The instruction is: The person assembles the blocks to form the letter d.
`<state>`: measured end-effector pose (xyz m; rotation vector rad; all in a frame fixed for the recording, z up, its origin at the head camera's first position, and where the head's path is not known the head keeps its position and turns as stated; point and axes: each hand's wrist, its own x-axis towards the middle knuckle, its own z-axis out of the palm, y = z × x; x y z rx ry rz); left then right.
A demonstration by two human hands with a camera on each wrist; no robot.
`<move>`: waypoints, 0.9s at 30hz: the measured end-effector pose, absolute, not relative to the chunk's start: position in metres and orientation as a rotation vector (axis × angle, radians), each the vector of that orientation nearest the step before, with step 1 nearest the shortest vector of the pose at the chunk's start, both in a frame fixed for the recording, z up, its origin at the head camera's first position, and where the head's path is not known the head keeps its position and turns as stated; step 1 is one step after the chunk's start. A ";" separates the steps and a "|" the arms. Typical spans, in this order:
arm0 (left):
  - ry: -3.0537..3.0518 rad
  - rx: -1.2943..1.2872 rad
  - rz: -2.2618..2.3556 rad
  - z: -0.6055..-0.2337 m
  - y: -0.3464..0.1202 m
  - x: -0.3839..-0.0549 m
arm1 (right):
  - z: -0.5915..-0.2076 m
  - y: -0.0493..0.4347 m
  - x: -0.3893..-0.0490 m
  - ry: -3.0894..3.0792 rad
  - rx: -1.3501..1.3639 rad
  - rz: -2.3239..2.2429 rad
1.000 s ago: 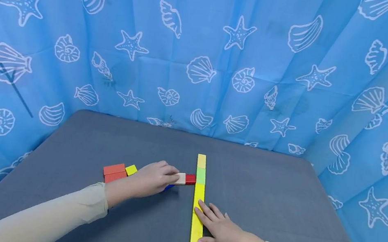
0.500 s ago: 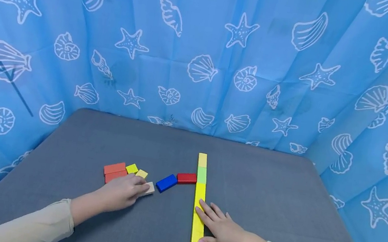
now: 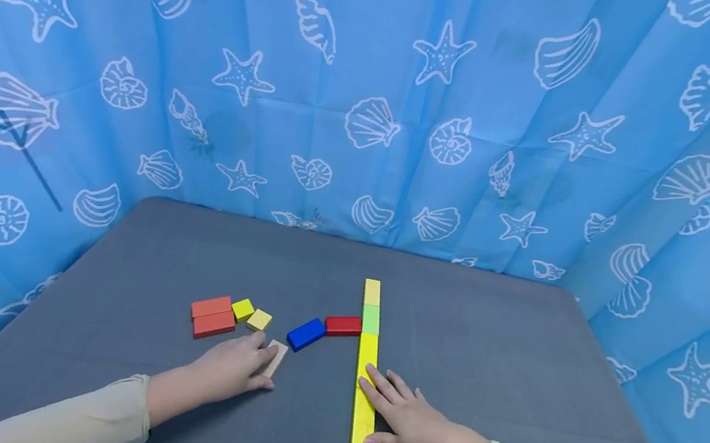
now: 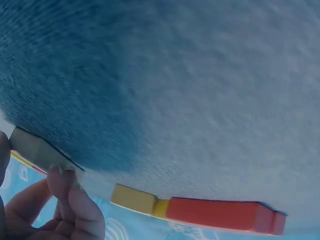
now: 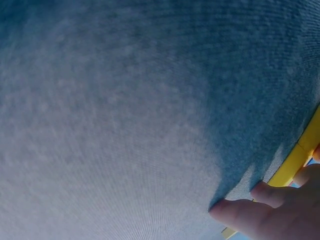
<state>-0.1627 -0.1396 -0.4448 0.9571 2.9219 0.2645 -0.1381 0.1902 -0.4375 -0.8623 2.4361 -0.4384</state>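
Note:
My left hand (image 3: 228, 369) pinches a pale wooden block (image 3: 276, 359) low over the cloth, left of the row. In the left wrist view the same pale block (image 4: 40, 150) lies between thumb and fingertips. My right hand (image 3: 414, 423) rests its outstretched fingers on the yellow blocks (image 3: 363, 431), which form the near part of a straight row. Beyond them the row continues with a light green block (image 3: 371, 320) and a cream block (image 3: 372, 292). A red block (image 3: 343, 326) meets the row's left side, and a blue block (image 3: 306, 334) lies slanted by its left end.
Two orange-red blocks (image 3: 213, 323) lie side by side at the left. Beside them are a small yellow block (image 3: 243, 309) and a small cream block (image 3: 259, 320). Grey cloth (image 3: 483, 330) covers the table, and a blue patterned curtain (image 3: 350, 62) hangs behind it.
My left hand has drawn the pale block leftward and nearer from beside the red block, then turned it, uncovering the blue and small cream blocks. My right hand stays on the yellow blocks.

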 end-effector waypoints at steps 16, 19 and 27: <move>2.967 1.073 0.088 -0.446 -0.128 -0.169 | -0.433 0.186 -0.138 2.445 -0.846 -0.414; 2.968 1.077 0.079 -0.445 -0.127 -0.169 | -0.436 0.189 -0.140 2.429 -0.862 -0.442; 3.003 1.108 0.098 -0.443 -0.129 -0.167 | -0.457 0.205 -0.160 2.430 -0.810 -0.710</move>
